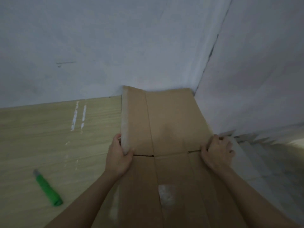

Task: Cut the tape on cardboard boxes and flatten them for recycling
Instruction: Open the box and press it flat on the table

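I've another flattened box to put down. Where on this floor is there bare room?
Bare wood floor lies left of the cardboard, between the wall and the green cutter. The right corner is crowded: cardboard fills it, gripped by the left hand and right hand.

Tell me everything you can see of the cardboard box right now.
The cardboard box is plain brown and lies flattened on the pale wood floor, its far end in the wall corner. Creases run lengthwise; a slit crosses between panels near the hands. Whitish tape residue shows along its left edge and near panel. The left hand grips the left edge; the right hand curls over the right edge.
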The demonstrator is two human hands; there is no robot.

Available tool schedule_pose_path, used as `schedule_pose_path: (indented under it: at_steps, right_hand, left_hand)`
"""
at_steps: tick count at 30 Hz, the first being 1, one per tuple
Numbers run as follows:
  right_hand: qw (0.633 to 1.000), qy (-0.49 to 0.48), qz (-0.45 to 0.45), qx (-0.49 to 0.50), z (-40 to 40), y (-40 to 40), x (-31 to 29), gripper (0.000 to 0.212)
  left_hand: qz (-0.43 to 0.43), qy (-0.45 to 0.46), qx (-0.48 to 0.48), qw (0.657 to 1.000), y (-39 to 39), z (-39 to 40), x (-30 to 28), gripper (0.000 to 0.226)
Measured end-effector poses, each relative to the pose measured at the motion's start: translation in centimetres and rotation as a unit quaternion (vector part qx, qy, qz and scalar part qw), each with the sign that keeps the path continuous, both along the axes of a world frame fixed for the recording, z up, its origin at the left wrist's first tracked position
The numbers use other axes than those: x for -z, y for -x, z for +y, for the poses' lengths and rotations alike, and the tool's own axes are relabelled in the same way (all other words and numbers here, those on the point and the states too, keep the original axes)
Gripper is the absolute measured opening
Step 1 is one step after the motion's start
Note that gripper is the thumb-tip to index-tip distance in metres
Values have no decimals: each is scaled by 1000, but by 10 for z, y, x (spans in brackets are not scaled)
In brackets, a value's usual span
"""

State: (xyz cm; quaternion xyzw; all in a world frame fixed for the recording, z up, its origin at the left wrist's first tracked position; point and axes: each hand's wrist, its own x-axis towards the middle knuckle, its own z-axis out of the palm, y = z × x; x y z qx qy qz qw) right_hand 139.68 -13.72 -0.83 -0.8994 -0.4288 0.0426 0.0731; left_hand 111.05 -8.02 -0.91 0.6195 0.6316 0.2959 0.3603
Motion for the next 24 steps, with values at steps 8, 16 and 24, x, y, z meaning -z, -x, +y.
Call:
schedule_pose_path:
  at_steps: [8, 16, 24]
  right_hand:
    - [972, 89, 56, -212, -4, 55, 30, 97]
    - [967, 129, 39, -214, 11, 34, 26, 63]
    - [962, 86, -2, -258, 39, 92, -23, 66]
  left_hand:
    - [120, 31, -7, 992, -2, -6, 11, 59]
    - [230, 51, 41, 971, -10, -7, 17, 77]
    - [262, 22, 140, 955, 36, 14, -29, 66]
